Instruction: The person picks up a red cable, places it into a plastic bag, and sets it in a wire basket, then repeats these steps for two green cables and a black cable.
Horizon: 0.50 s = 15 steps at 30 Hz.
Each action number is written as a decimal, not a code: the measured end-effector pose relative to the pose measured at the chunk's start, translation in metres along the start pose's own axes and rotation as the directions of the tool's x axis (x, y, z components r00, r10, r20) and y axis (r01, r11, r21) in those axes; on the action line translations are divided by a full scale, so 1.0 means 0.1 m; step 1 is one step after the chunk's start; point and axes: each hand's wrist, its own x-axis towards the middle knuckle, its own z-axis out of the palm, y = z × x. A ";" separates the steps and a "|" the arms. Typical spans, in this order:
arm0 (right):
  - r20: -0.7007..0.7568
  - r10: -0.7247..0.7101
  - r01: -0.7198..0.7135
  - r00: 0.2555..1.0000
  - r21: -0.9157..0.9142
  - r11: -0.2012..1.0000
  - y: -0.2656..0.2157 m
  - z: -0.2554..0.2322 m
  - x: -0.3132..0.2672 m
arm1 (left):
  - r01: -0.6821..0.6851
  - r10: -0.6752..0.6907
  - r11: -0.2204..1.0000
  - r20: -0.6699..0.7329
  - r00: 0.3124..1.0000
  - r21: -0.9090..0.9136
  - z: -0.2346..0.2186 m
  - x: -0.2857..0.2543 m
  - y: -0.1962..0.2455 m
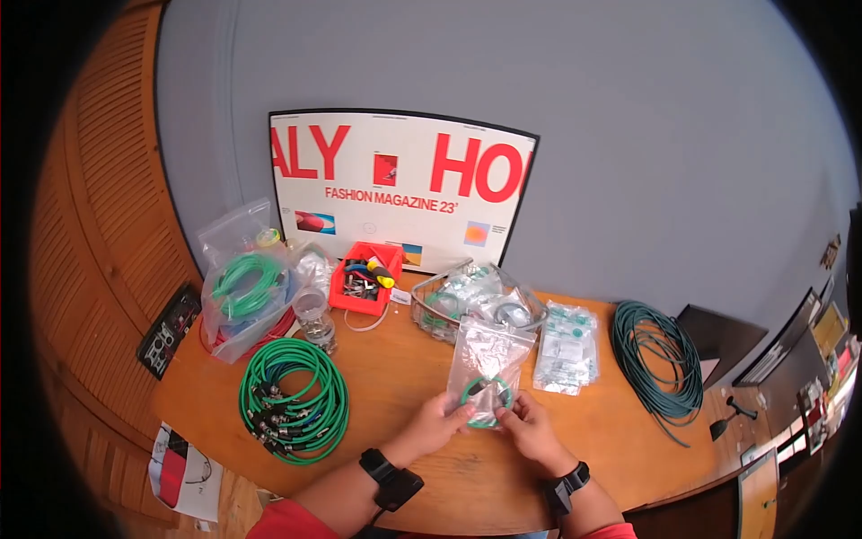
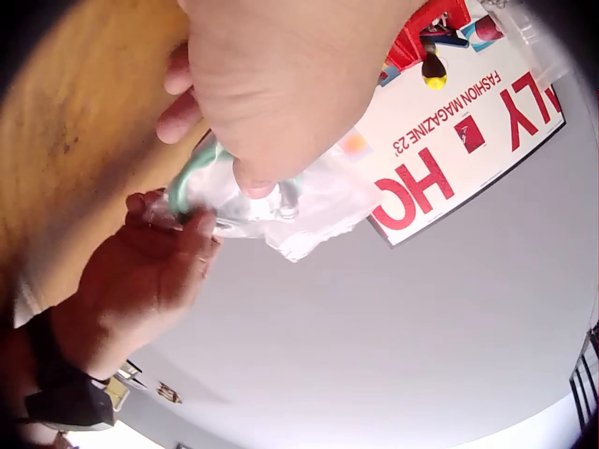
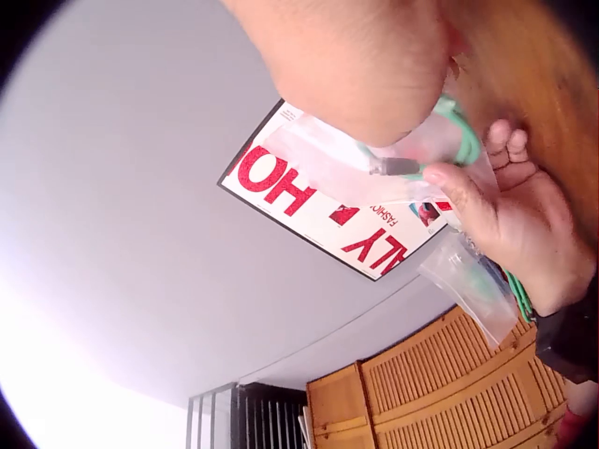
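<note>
Both hands hold a clear plastic zip bag [image 1: 489,346] with a coiled green cable [image 1: 467,392] in its lower part. My left hand [image 1: 437,422] pinches the bag's lower left side, thumb on top. At the lower right, my right hand [image 1: 530,426] grips it with the thumb over the coil. Dark and metal connector ends [image 3: 398,166] show through the plastic in the right wrist view. In the left wrist view the bag [image 2: 328,201] tilts up between the two hands, and the green coil [image 2: 192,182] lies near the right hand's fingers.
A large loop of green cables [image 1: 337,395] lies left on the wooden table [image 1: 386,485]. Behind stand a wire basket [image 1: 422,314] of bagged cables, a red bin [image 1: 359,305] of connectors and a stuffed clear bag [image 1: 224,332]. Flat bags [image 1: 566,346] and a dark green coil [image 1: 655,359] lie right.
</note>
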 end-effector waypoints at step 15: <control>-0.356 -0.493 0.349 0.794 -0.396 0.849 -0.96 -0.49 1.08 | -0.120 0.068 0.895 0.134 0.989 0.430 -0.04 -0.04 0.03</control>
